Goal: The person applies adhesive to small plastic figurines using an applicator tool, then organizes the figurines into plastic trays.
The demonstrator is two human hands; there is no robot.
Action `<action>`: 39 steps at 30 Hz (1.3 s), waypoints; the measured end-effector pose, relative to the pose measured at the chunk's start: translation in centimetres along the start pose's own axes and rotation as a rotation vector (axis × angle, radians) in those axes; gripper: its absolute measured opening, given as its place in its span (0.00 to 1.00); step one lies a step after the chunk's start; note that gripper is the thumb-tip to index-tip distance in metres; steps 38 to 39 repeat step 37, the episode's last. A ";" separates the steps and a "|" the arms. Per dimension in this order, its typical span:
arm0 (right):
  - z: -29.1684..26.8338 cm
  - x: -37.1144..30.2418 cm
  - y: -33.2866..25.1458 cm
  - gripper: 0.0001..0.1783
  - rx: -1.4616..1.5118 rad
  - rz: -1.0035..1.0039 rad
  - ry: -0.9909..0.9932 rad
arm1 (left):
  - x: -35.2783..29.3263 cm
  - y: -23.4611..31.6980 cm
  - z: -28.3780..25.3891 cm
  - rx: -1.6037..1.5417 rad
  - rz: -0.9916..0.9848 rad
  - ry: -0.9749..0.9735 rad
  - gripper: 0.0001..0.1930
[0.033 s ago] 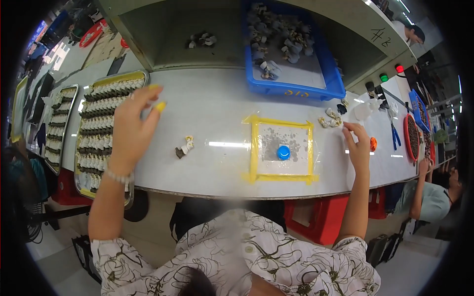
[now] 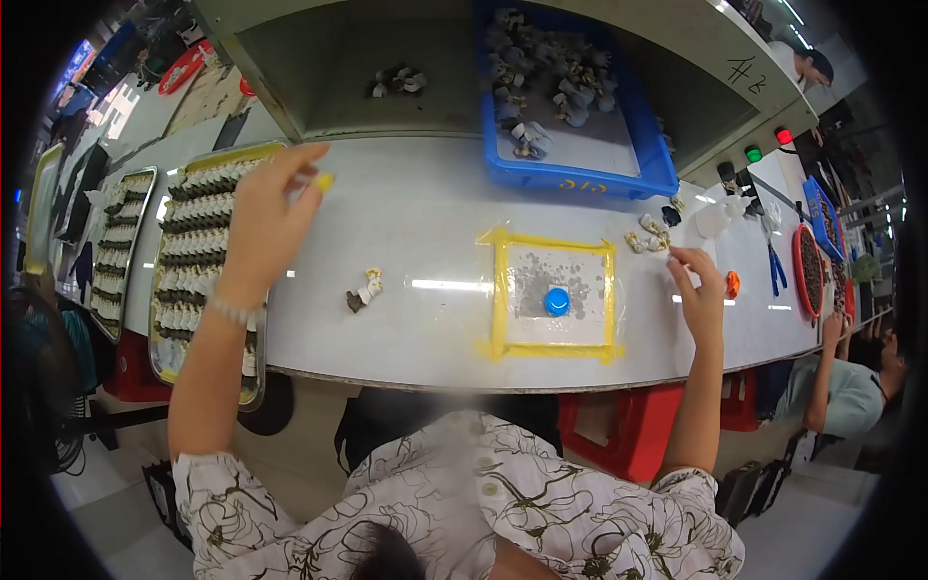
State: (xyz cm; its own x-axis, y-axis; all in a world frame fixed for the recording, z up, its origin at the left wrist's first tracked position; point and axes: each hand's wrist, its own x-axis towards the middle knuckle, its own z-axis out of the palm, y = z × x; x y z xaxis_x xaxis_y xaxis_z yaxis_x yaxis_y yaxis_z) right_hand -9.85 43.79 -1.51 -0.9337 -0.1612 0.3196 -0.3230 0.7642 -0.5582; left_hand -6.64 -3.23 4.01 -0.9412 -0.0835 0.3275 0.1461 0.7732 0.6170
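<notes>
My left hand (image 2: 266,220) hovers over the right edge of a metal tray (image 2: 253,387) packed with rows of small white-and-dark figurines. Its fingers are apart, with yellow covering on the thumb tip, and I see nothing in them. A single white-and-brown figurine (image 2: 365,292) lies on the white table, right of that hand. My right hand (image 2: 701,295) rests at the right of the table, fingers bent but with a gap, beside a few small cream figurines (image 2: 648,235). Between the hands, a blue round cap (image 2: 557,302) sits inside a yellow-taped square (image 2: 501,300) with grey spots.
A blue bin (image 2: 580,184) of white pieces stands at the back, partly under a shelf (image 2: 387,121). Right of my right hand are an orange item (image 2: 733,283), a white bottle (image 2: 713,219) and blue-handled pliers (image 2: 776,268). Another tray (image 2: 121,242) lies far left. A co-worker sits at right.
My left hand has shifted slightly up and to the right. My right hand has barely moved, and the things on the table look the same.
</notes>
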 end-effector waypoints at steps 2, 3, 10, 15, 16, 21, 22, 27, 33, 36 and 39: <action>0.5 -0.9 -2.4 0.11 0.034 -0.014 -0.065 | 4.6 -2.8 1.0 0.051 0.016 -0.005 0.17; 1.1 -1.2 -3.3 0.11 0.052 -0.020 -0.135 | 6.7 -4.7 2.0 0.121 0.086 0.030 0.18; 2.8 -3.5 -5.7 0.09 0.022 -0.247 -0.139 | 14.7 -11.2 9.1 0.336 0.184 0.022 0.14; 2.8 -4.0 -5.4 0.13 0.006 -0.162 -0.175 | 13.9 -10.4 9.1 0.268 0.105 -0.012 0.15; 2.5 -4.1 -5.2 0.16 -0.014 -0.132 -0.222 | 13.7 -10.7 8.7 0.303 0.126 -0.019 0.16; 2.7 -3.1 -5.8 0.12 -0.032 -0.241 -0.169 | 10.3 -8.6 6.0 0.116 -0.034 0.072 0.18; 2.9 -3.0 -5.8 0.12 0.038 -0.232 -0.174 | 8.9 -7.3 5.3 -0.145 -0.105 0.010 0.18; 4.6 -1.7 -7.8 0.11 0.119 -0.332 -0.184 | -0.5 -0.4 3.6 -0.843 -0.293 -0.214 0.17; 5.7 -1.2 -9.3 0.11 0.106 -0.406 -0.277 | -10.2 3.8 5.9 -1.341 -0.565 -0.250 0.19; 5.9 -1.2 -9.7 0.11 0.071 -0.434 -0.320 | -12.6 4.3 7.5 -1.532 -0.640 -0.242 0.20; 6.0 -1.2 -9.7 0.11 0.046 -0.450 -0.332 | -13.0 4.4 7.9 -1.623 -0.680 -0.256 0.21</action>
